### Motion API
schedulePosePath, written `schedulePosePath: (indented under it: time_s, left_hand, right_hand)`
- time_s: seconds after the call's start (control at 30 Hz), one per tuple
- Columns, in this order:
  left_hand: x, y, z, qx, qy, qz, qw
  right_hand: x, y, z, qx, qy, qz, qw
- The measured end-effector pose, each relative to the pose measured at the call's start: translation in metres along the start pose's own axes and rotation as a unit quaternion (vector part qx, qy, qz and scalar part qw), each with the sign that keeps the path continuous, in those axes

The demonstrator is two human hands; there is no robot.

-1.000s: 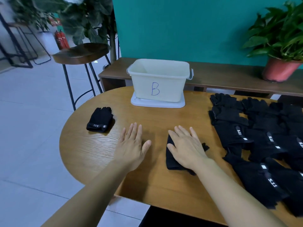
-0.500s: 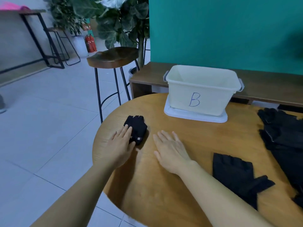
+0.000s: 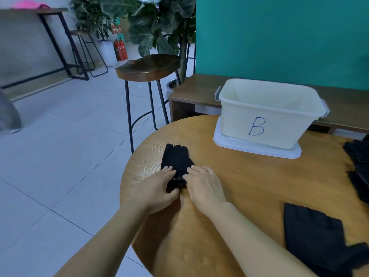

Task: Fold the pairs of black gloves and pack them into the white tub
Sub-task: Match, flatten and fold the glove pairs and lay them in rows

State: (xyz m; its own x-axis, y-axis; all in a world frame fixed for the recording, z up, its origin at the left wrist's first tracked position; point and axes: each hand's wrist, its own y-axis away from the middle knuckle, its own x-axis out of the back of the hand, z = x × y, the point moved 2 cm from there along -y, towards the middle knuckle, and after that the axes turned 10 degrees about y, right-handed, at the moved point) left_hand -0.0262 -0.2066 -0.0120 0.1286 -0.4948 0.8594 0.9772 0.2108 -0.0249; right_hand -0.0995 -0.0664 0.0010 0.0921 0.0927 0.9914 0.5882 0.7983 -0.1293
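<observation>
The folded pair of black gloves lies on the left part of the tabletop, near its rounded edge. Its long axis runs almost straight away from you. The short glove fingertips point to the far side and the cuff end, with a small white mark, is toward you. The fabric looks knitted, soft and matte, and the bundle is compact and a little thick.

Your left hand takes the cuff end: its fingers lie close together on top and the thumb presses at the near edge, so the cuff is pinched between them. Your right hand is just beside it. Its fingers are rather straight and close together, and their tips touch the right near edge of the bundle.

The tabletop is round, of light wood with clear grain. To the far right stands the white tub, smooth plastic, rectangular, with a blue "B", on a flat white lid. One flat black glove lies near the right corner, and more black gloves lie at the right edge. A dark wooden stool with thin metal legs stands on the tiled floor beyond.
</observation>
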Motion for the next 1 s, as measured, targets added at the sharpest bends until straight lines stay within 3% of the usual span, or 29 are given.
schedulePosePath:
  time_s: [0.2, 0.3, 0.4, 0.53, 0.67, 0.8, 1.0]
  left_hand:
    - [-0.002, 0.026, 0.040, -0.021, -0.023, 0.078, 0.996]
    - [0.017, 0.034, 0.069, -0.021, 0.111, 0.066, 0.991]
    - [0.043, 0.041, 0.108, -0.047, 0.245, 0.056, 0.967]
    - [0.074, 0.052, 0.160, -0.071, 0.321, 0.015, 0.944]
    - [0.084, 0.052, 0.185, -0.098, 0.363, -0.010, 0.927]
    - [0.077, 0.054, 0.196, -0.071, 0.305, -0.041, 0.949]
    - [0.072, 0.057, 0.230, -0.069, 0.404, -0.043, 0.911]
  right_hand:
    - [0.024, 0.044, 0.013, -0.100, -0.163, 0.033, 0.981]
    - [0.050, 0.064, 0.030, -0.184, -0.337, 0.043, 0.922]
    - [0.086, 0.082, 0.046, -0.182, -0.492, 0.032, 0.851]
    - [0.122, 0.111, 0.067, -0.183, -0.421, 0.017, 0.888]
    - [0.154, 0.139, 0.082, -0.163, -0.476, 0.020, 0.864]
    - [0.161, 0.167, 0.090, -0.155, -0.420, -0.078, 0.891]
    - [0.187, 0.187, 0.113, -0.188, -0.438, -0.016, 0.879]
